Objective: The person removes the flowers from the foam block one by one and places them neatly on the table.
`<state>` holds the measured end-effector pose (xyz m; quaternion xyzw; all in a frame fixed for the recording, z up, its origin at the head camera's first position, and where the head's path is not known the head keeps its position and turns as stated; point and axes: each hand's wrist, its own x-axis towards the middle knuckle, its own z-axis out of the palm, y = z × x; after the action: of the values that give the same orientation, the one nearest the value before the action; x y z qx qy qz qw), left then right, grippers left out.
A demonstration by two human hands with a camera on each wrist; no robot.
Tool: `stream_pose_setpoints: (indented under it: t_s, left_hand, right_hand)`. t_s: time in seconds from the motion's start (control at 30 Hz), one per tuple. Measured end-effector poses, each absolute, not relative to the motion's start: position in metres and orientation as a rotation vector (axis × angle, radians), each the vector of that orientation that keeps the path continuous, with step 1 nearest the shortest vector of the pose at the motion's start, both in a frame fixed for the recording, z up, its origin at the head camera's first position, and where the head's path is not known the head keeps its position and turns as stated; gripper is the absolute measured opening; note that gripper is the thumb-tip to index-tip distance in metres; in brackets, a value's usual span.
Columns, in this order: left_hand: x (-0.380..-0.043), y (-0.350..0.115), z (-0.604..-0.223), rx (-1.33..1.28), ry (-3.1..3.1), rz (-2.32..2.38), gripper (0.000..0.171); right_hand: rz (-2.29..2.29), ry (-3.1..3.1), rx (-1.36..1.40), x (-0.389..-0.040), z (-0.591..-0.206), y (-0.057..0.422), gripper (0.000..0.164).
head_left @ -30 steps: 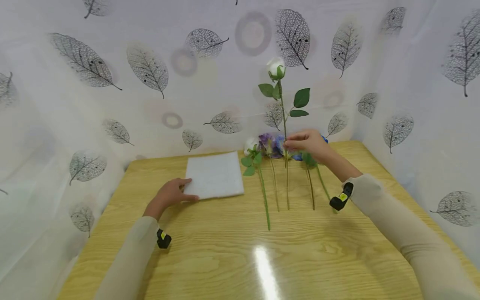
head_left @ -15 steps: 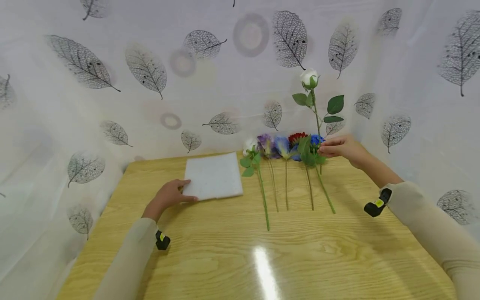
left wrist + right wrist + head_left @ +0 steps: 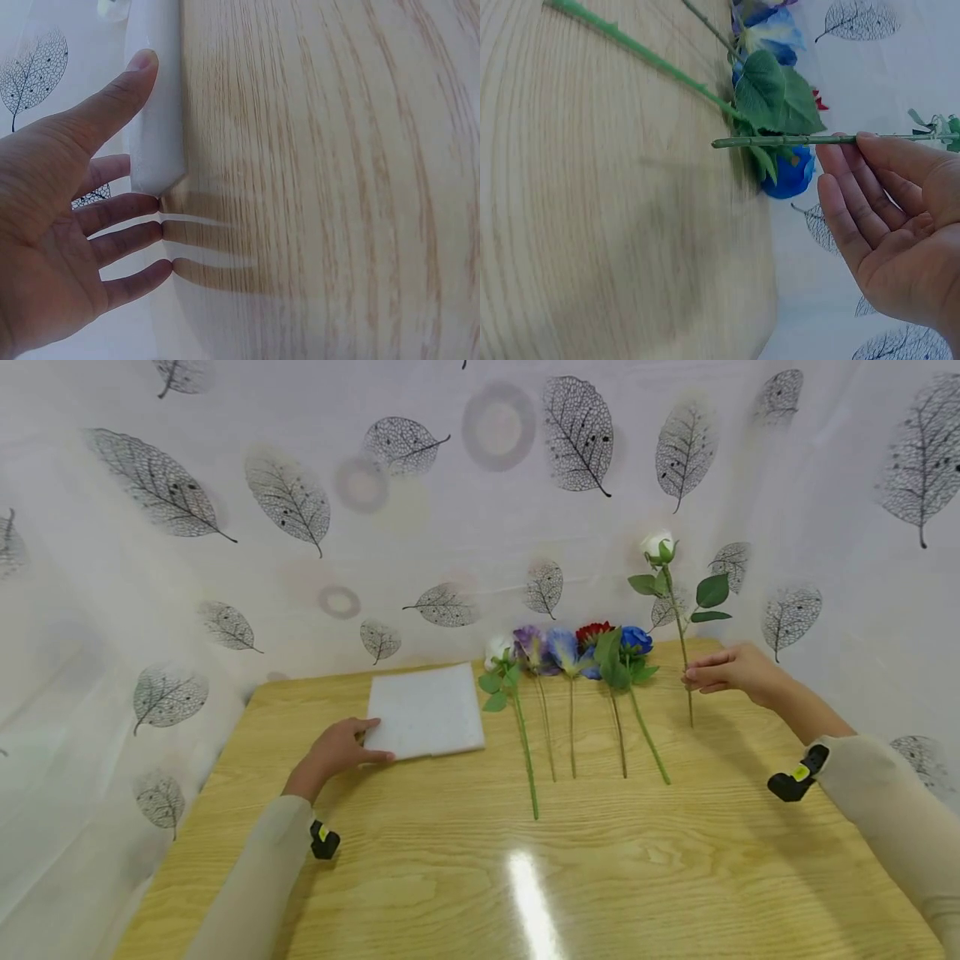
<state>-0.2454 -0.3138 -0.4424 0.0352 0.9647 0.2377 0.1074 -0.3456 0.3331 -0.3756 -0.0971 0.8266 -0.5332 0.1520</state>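
My right hand (image 3: 742, 675) pinches the lower stem of a white rose (image 3: 681, 618) between thumb and fingertips. The rose stands nearly upright over the table's back right, bloom up. In the right wrist view the bare stem end (image 3: 780, 140) sticks out past the fingers, above the wood. My left hand (image 3: 337, 750) rests at the near left corner of a flat white foam block (image 3: 427, 710). Its thumb lies along the block in the left wrist view, while the other fingers (image 3: 127, 244) stay nearly straight, some with tips at the table surface.
Several flowers lie in a row along the back of the wooden table (image 3: 420, 868): another white rose (image 3: 498, 656), a purple flower (image 3: 531, 647), a light blue one (image 3: 564, 650), a red one (image 3: 595, 635) and a blue rose (image 3: 636, 641). A leaf-print curtain (image 3: 450, 510) hangs behind.
My right hand has carried the white rose to the right and lower, from above the row to beyond its right end. My left hand stays at the foam block.
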Motion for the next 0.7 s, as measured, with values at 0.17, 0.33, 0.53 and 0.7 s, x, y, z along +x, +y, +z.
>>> stream_pose_setpoints:
  t_s: [0.17, 0.33, 0.53, 0.7]
  left_hand:
    - [-0.246, -0.314, -0.443, 0.115, 2.844, 0.691, 0.097]
    - [-0.246, -0.315, -0.444, 0.120, 2.848, 0.702, 0.097]
    - [-0.246, -0.315, -0.445, 0.116, 2.850, 0.707, 0.096]
    - [-0.246, -0.314, -0.444, 0.112, 2.846, 0.714, 0.095]
  right_hand:
    - [-1.486, 2.343, -0.191, -0.346, -0.381, 0.346, 0.027]
    - [-1.386, 2.377, -0.130, -0.345, -0.389, 0.357, 0.044]
    - [-1.359, 2.355, -0.153, -0.342, -0.397, 0.369, 0.034]
    - [-1.375, 2.299, -0.183, -0.345, -0.404, 0.379, 0.017]
